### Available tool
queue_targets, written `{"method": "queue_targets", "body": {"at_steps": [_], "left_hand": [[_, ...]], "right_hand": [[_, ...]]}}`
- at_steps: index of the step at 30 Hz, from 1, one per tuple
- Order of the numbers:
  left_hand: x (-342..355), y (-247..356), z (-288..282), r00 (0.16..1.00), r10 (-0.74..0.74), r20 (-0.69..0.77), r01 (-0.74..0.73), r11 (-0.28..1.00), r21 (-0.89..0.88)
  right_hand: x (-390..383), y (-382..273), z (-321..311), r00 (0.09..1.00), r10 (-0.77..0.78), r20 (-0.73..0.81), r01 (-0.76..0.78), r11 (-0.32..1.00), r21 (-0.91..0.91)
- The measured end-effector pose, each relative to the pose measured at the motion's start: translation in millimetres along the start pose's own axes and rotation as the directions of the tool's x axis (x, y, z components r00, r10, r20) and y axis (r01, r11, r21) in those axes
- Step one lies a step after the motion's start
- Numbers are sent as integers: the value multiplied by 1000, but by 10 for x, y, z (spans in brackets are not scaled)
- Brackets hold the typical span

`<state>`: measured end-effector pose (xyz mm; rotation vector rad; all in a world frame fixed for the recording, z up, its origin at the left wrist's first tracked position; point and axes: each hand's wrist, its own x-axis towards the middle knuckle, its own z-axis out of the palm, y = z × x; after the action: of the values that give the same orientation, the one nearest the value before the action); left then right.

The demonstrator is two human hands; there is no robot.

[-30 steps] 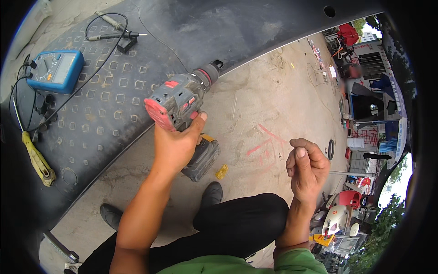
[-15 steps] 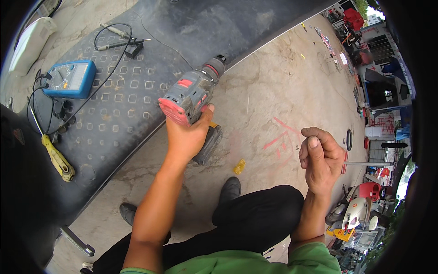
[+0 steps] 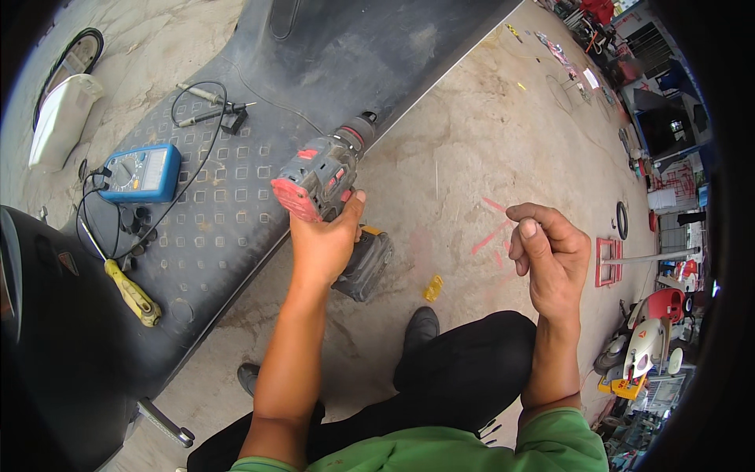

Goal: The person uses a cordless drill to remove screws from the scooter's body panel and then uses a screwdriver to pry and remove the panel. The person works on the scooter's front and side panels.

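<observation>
The cordless drill (image 3: 326, 177), grey with red trim and a flat red end cap, serves as the landmark at the middle of the view. Its dark battery block (image 3: 366, 266) with a yellow tab sits at the foot of its handle, below and to the right of the body. A small yellow tag-like piece (image 3: 432, 288) lies on the concrete floor (image 3: 464, 149) to the right of that block. Red painted strokes (image 3: 491, 228) mark the floor further right of the drill. Far to the right of the drill, a red rectangular frame (image 3: 607, 261) lies flat on the floor. To the left of the drill, a blue rectangular multimeter (image 3: 141, 173) with a pale screen rests on the black studded footboard (image 3: 228, 228) of a scooter, its black leads (image 3: 208, 114) looped above it. Below the meter, well left of the drill, lies a screwdriver (image 3: 130, 287) with a yellow handle.

The left hand (image 3: 324, 240) wraps the drill's handle in a clenched grip, thumb up along the side, holding the tool above the footboard's edge with its chuck pointing up and away. The right hand (image 3: 550, 256), well to the right of the drill, has its fingers curled in and its thumb pressed to the forefinger; a thin metal rod (image 3: 657, 256) runs off to the right from behind it, though I cannot tell whether the grip truly pinches it.
</observation>
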<state>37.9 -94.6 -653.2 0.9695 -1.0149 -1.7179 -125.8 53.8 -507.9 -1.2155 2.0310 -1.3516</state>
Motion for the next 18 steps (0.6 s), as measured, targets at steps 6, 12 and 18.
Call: {"method": "queue_targets", "body": {"at_steps": [6,12,18], "left_hand": [[-7,-188,22,999,-2,-32,0,998,-61],[-27,-173,74,985,-170,-11,161,949,-271],[42,-194,-63,992,126,-20,-119,970,210]], "right_hand": [[-12,-20,0,1000,-13,10,13,1000,-5],[3,-7,25,999,-22,39,22,1000,-3],[19,-14,25,1000,-5,30,5,1000,-4]]}}
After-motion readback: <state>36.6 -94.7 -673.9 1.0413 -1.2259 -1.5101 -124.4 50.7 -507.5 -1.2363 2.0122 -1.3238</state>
